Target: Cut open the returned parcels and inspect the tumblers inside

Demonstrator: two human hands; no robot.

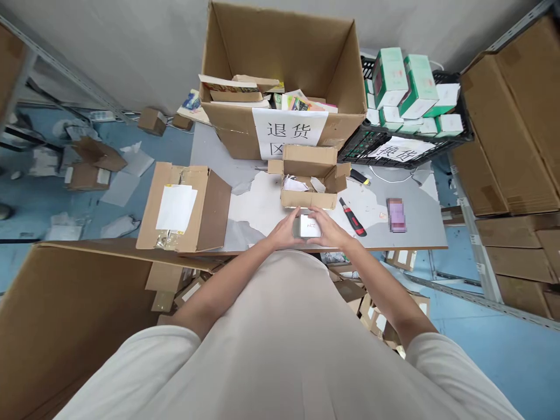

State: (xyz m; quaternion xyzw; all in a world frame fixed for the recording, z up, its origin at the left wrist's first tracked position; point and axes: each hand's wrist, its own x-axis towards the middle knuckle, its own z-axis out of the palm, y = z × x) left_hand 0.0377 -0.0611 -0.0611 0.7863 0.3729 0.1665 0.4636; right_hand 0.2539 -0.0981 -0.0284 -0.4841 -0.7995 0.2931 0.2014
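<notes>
A small white box with a faint reddish mark on top is held near the table's front edge. My left hand grips it from the left, and my right hand grips the opposite side. Just beyond it stands an opened small cardboard box, flaps spread, with crumpled white paper inside. To the right of my right hand lies a red and black utility knife. The undersides of both hands are hidden.
A large carton of books stands behind, beside a black crate of green-white boxes. On the left sits a taped carton. A yellow-black cutter and a pinkish pixelated item lie at right. Stacked cartons flank the table.
</notes>
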